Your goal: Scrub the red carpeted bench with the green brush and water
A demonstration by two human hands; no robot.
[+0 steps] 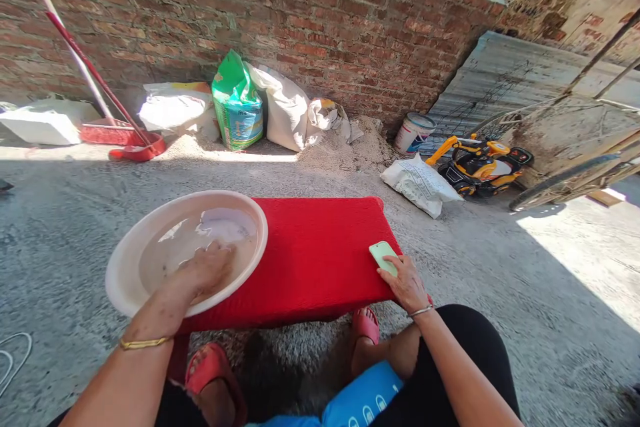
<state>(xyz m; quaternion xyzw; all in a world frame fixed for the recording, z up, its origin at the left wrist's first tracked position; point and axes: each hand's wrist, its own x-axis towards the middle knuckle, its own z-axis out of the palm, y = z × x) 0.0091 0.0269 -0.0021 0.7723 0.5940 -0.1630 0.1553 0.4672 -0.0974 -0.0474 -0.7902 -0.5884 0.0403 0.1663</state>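
On the left of a red cloth-covered low table (pixel 320 247), a pale pink basin (pixel 123 280) holds cloudy water (pixel 170 247). My left hand (pixel 203 270) is in the basin, palm down, with its fingers partly under the water. Those fingers look slightly apart, though the tips are hidden. At the table's right edge, my right hand (pixel 407 285) has its thumb and fingers on a pale green, flat, phone-shaped object (pixel 384 255) with rounded corners. The object lies at a slant on or just above the red cloth; I cannot tell which.
Beyond the table stand a green sack (pixel 237 107), a white sack (pixel 287 107) and a sand pile (pixel 345 147) along the brick wall (pixel 320 20). A stuffed white bag (pixel 420 183) and a yellow toy digger (pixel 483 167) are at right. Red dustpans (pixel 137 152) stand at left.
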